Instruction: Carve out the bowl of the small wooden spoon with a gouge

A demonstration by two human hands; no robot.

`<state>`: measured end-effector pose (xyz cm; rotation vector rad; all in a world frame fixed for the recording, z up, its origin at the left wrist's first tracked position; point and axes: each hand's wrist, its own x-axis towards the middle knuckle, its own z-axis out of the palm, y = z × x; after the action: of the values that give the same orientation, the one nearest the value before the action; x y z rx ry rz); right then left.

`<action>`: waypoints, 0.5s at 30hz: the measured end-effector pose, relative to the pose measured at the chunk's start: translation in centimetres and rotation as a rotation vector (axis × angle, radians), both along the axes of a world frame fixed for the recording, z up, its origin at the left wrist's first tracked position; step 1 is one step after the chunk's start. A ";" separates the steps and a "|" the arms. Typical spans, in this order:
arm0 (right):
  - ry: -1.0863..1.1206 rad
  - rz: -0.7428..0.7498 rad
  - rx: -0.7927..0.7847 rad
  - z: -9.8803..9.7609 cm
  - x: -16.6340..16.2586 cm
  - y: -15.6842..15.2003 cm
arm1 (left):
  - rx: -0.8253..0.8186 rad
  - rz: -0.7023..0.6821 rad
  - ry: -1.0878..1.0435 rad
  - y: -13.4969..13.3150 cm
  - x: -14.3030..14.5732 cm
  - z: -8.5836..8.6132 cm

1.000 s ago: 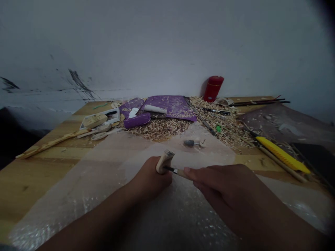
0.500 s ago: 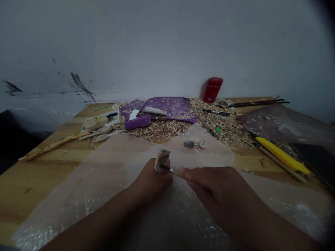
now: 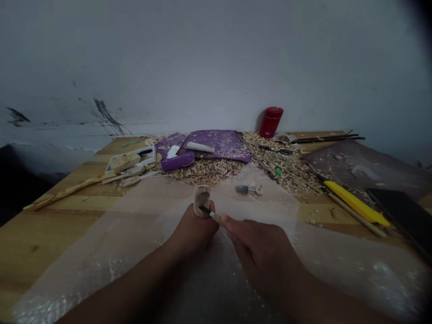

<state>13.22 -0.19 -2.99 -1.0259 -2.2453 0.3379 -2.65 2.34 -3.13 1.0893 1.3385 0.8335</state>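
My left hand (image 3: 195, 231) is wrapped round a pale piece of carved wood (image 3: 202, 196), held upright above the plastic sheet. The wood's top end has a rounded hollow on the side facing me; its lower part is hidden in my fist. In my right hand (image 3: 258, 240) is a carving knife (image 3: 216, 217) with a wooden handle and a short dark blade. Its blade tip touches the wood at the lower edge of the hollow, close to my left thumb.
Bubble wrap (image 3: 135, 243) covers the front of the wooden table (image 3: 23, 243). Behind lie wood shavings (image 3: 212, 173), a purple sheet (image 3: 226, 141), a grey cone-shaped bit (image 3: 242, 189) and a red canister (image 3: 272, 121). A yellow utility knife (image 3: 356, 202) and black phone-like slab (image 3: 401, 211) are at right.
Both hands have shifted a little left in view. The wood has turned so its hollow faces me more, and the knife tip has moved with it. The camera view has shifted slightly.
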 end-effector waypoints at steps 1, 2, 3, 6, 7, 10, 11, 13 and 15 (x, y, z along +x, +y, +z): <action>0.012 -0.001 -0.011 -0.1 -0.1 0.1 | -0.006 0.025 -0.022 0.0 0.2 -0.2; 0.034 -0.005 -0.027 -0.2 -0.2 0.1 | -0.010 0.048 -0.046 -0.1 0.4 -0.3; 0.060 -0.008 -0.052 -0.2 -0.4 0.2 | -0.015 0.073 -0.072 -0.1 0.6 -0.4; 0.139 -0.003 -0.152 0.0 -0.6 0.5 | -0.029 0.129 -0.154 -0.2 1.2 -0.7; 0.172 0.003 -0.183 0.0 -0.6 0.7 | -0.038 0.141 -0.166 -0.1 1.3 -0.7; 0.258 -0.056 -0.263 -0.2 -0.1 1.8 | -0.009 0.183 -0.131 0.5 0.6 -0.3; 0.265 -0.109 -0.288 -0.3 0.3 2.3 | 0.043 0.208 -0.079 0.9 0.1 -0.2; 0.235 -0.241 -0.327 -0.8 1.1 3.7 | 0.216 0.264 0.138 1.9 -1.3 0.1; 0.189 -0.258 -0.324 -1.2 2.1 5.0 | 0.440 0.302 0.516 3.0 -2.7 0.1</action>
<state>15.30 4.86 -4.15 -1.3717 -1.8995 0.6699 -5.38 5.29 -3.00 1.5394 1.8330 1.1564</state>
